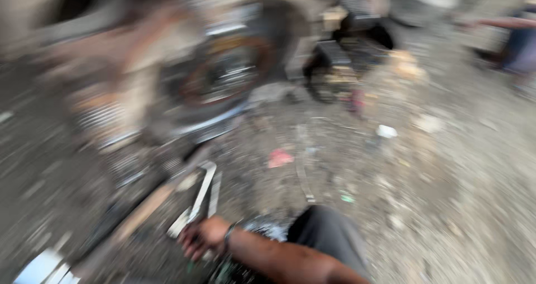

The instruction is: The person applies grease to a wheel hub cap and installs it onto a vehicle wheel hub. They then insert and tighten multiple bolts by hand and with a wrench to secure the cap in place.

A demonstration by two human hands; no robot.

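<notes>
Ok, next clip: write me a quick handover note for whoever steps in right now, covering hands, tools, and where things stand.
The frame is heavily motion-blurred.
One hand, wearing a wrist bracelet, is closed around the end of a long metal tool lying on the dirt ground; I cannot tell which hand it is.
The other hand is not in view.
A large rusty machine part lies ahead of the tool, with a wooden handle beside it.
Another person's arm shows at the top right.
What is done or left cannot be judged from this frame.

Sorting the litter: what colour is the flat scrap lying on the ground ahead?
Pinkish red scrap, blurred, head view.
</notes>
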